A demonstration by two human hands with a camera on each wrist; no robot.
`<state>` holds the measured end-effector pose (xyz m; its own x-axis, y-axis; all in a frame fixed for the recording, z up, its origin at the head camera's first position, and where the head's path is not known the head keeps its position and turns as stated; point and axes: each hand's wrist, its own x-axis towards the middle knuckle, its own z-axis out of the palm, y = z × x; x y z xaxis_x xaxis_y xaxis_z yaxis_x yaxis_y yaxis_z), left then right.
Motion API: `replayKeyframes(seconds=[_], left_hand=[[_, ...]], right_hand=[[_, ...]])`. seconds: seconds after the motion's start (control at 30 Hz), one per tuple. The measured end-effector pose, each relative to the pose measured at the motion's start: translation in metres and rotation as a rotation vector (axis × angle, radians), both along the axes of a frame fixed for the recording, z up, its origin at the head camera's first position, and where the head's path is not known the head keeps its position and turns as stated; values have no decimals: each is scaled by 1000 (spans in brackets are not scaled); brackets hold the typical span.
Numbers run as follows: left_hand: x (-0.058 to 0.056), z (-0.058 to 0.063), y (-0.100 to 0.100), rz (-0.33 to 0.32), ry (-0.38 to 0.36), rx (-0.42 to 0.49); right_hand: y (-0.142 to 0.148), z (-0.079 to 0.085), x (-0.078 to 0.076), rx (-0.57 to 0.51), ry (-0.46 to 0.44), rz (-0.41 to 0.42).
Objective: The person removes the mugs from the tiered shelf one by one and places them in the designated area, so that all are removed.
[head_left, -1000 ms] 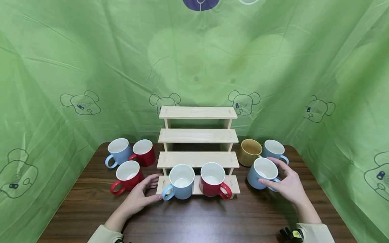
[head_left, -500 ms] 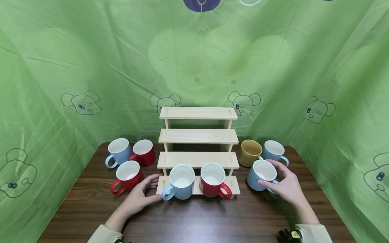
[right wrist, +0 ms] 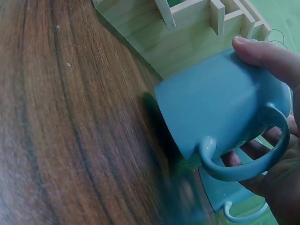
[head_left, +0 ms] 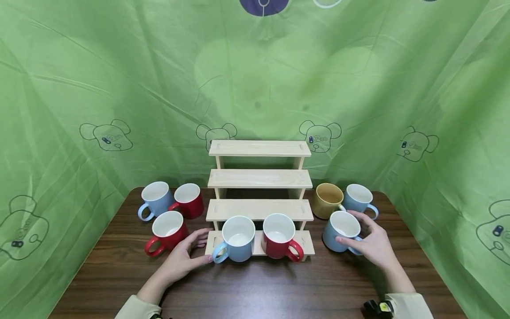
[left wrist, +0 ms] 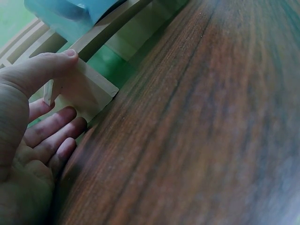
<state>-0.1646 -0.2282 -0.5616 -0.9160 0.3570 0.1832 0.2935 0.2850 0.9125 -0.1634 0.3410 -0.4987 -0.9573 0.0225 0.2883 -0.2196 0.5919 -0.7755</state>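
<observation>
A light-blue mug (head_left: 341, 231) with a white inside is gripped by my right hand (head_left: 372, 241), thumb and fingers on opposite sides of its body. In the right wrist view this upright mug (right wrist: 225, 103) has its base close over the table, its handle toward the palm. My left hand (head_left: 185, 258) holds the left end of the lowest step of a wooden tiered stand (head_left: 260, 178). The left wrist view has the thumb (left wrist: 51, 65) on the step's edge and the other fingers loosely bent beyond it. A light-blue mug (head_left: 238, 239) and a red mug (head_left: 279, 237) sit on that step.
Left of the stand are a red mug (head_left: 170, 232), another red mug (head_left: 189, 201) and a light-blue mug (head_left: 157, 198). Behind the right hand stand a mustard mug (head_left: 326, 201) and a light-blue mug (head_left: 357, 198). Green cloth (head_left: 255, 79) surrounds the dark wooden table (head_left: 255, 292).
My right hand has shifted slightly left and toward the front with the light-blue mug in its grip. The left hand and the stand have stayed put.
</observation>
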Motion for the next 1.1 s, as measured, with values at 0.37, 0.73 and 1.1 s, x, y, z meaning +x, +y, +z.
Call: replayKeyframes(seconds=[0.37, 0.73, 1.1], left_hand=[[0, 0, 0, 0, 9, 1], [-1, -2, 0, -23, 25, 33], [0, -2, 0, -17, 13, 28]], right_hand=[[0, -4, -1, 18, -15, -13], [2, -8, -3, 63, -32, -34], [4, -6, -4, 97, -47, -12]])
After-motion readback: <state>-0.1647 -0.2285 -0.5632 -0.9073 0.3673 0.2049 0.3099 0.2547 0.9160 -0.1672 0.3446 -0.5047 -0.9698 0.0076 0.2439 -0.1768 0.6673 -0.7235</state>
